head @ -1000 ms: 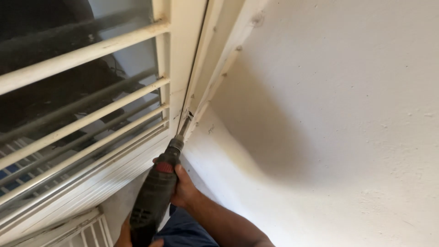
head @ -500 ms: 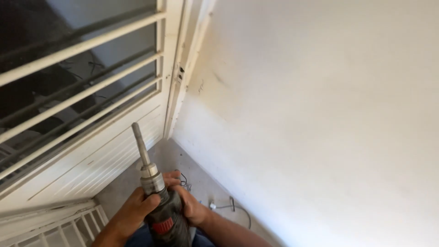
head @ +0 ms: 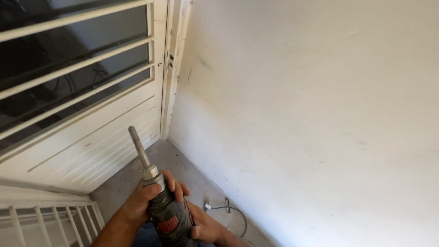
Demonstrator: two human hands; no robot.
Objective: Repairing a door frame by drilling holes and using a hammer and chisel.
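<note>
Pulled drill (head: 167,217) off the door frame (head: 170,68) corner, bit (head: 138,148) pointing 11 o'clock; left hand (head: 146,201) wrapped the chuck end, right hand (head: 203,226) clamped the body; work there looked paused.

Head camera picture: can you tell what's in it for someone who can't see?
Two hands, left hand and right hand, grip a dark power drill with its long bit pointing up. Around it are a white barred door, a white wall, and a cable on the floor.
</note>
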